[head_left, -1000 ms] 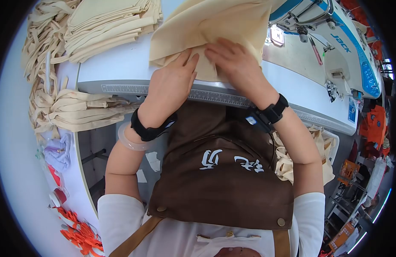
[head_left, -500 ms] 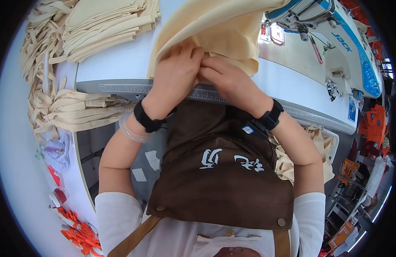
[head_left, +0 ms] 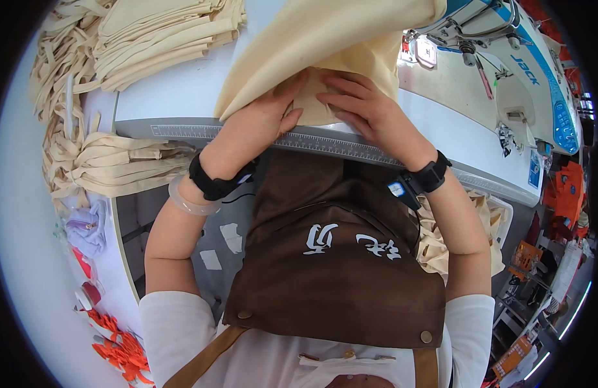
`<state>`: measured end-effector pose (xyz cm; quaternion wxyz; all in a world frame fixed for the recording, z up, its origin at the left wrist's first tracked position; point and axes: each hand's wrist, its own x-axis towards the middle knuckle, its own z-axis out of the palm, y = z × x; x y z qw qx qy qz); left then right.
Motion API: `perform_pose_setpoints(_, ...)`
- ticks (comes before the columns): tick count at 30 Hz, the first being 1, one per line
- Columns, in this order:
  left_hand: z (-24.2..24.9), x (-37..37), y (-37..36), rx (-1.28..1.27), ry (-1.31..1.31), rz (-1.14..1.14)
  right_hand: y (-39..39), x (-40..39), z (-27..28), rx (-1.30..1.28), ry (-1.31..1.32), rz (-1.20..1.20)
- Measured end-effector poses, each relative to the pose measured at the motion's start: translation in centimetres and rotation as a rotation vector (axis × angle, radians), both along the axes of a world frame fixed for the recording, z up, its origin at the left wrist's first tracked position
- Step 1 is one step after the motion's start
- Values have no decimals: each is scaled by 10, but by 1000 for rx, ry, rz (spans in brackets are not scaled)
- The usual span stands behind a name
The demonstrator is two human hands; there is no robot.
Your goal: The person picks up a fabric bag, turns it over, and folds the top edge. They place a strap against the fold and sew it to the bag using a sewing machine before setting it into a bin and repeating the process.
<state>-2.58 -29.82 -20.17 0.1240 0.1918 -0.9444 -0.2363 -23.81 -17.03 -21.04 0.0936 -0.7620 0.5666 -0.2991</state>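
Note:
A large piece of cream fabric [head_left: 337, 32] is spread and folded over the table's front edge. My left hand [head_left: 263, 119] reaches beneath its raised fold; the fingertips are partly covered, and the thumb stands apart from the fingers. On the lower layer of the same fabric rests my right hand [head_left: 367, 107], its fingers spread and pointing left. A gap separates the two hands. Just in front of them, a printed ruler strip [head_left: 292, 139] runs along the table edge.
A white-and-blue sewing machine [head_left: 525, 71] stands at the right. Folded cream cloths [head_left: 163, 45] are stacked at the back left, beside a heap of cream straps [head_left: 59, 71]. A bin of cream fabric pieces [head_left: 434, 239] sits below the table at the right.
My hands were together on the fabric and have come apart, left hand to the left and right hand to the right. The fabric's upper fold now hangs farther over my left fingers.

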Motion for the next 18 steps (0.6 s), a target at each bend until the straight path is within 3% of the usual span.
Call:
perform_pose_setpoints(3,-1,2,7,-197,9,38,-1,0,2,-71,-5,-1)
perform_pose_setpoints(10,-5,3,-7,-184,66,-101,-4,15,9,121,3,-8)
perform_pose_setpoints(16,-2,10,-6,-249,72,-139,2,4,5,-132,220,-46)
perform_pose_setpoints(18,3,11,-2,-244,78,-131,6,4,9,-75,203,-66)
